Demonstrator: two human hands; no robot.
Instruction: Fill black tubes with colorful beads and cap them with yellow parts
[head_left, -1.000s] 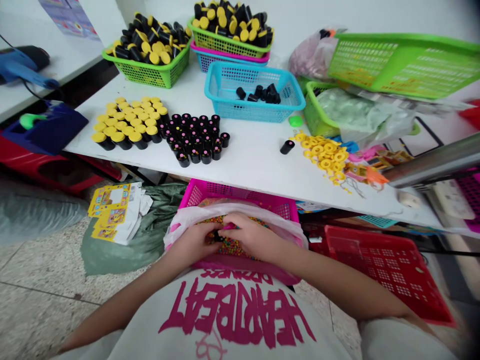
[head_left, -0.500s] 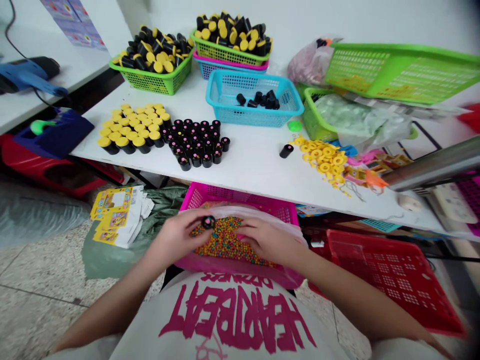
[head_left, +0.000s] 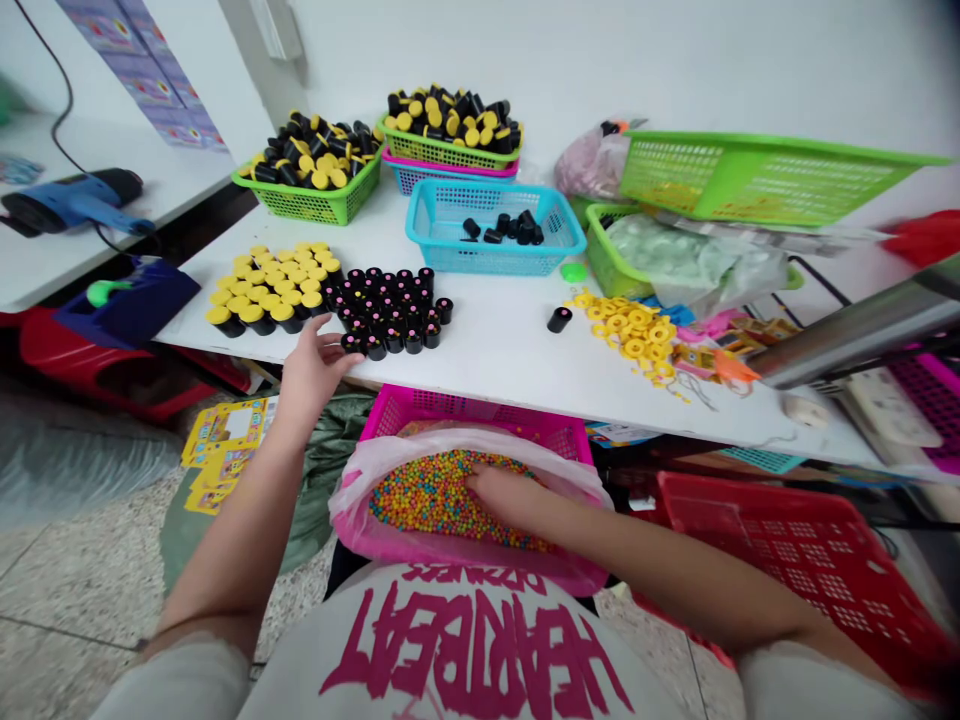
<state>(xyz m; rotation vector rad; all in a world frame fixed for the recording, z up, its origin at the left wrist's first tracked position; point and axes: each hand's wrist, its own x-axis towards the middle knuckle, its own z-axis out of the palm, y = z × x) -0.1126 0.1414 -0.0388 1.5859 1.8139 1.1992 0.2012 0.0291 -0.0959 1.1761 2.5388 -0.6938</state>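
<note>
Two bare hands at a white counter (head_left: 495,350). Left hand (head_left: 313,372): open, fingers spread, just beside a block of upright black cylinders (head_left: 390,318) at the counter's edge; contact unclear. Right hand (head_left: 501,496): fingers sunk among countless glossy multicoloured round beads (head_left: 435,500), grip hidden, closure indeterminate. Beads lie in a translucent plastic bag (head_left: 352,505) lining a pink mesh plastic basket (head_left: 480,412), below the counter.

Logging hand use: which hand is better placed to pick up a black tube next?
Left, probably: the left hand is beside the black tubes on the table, while the right hand is down in the coloured beads.
</note>
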